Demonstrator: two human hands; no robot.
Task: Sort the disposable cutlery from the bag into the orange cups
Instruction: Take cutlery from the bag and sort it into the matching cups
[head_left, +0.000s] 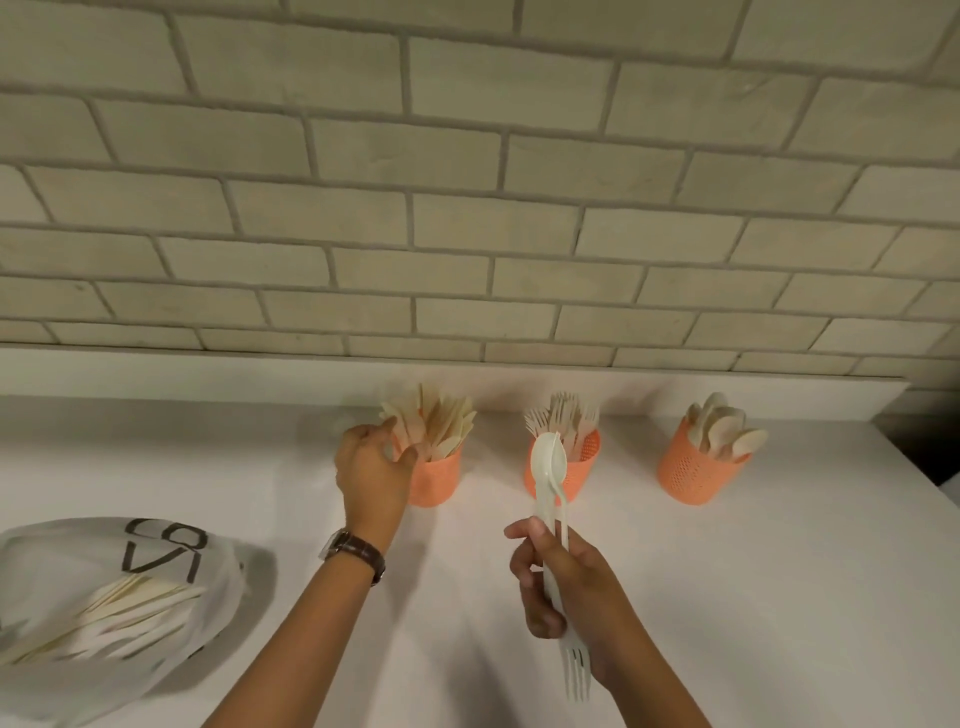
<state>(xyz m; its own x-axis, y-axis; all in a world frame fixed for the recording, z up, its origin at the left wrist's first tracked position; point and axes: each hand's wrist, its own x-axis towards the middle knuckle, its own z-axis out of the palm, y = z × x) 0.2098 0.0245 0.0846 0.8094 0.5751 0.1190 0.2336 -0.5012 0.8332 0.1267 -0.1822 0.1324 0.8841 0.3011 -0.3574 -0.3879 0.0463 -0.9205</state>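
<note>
Three orange perforated cups stand in a row near the wall. The left cup (437, 480) holds knives, the middle cup (576, 470) holds forks, the right cup (696, 467) holds spoons. My left hand (371, 470) is at the left cup's rim, its fingers curled among the knives (436, 423); I cannot tell whether it grips one. My right hand (563, 584) grips a bundle of white plastic cutlery (553, 483) in front of the middle cup, spoon bowls pointing up and fork tines pointing down. The white bag (104, 613) lies at the lower left with more cutlery showing in it.
A white countertop (753, 597) carries everything. A grey brick wall (467, 208) rises right behind the cups. The counter's right end (914, 457) drops off to a dark gap. A watch sits on my left wrist.
</note>
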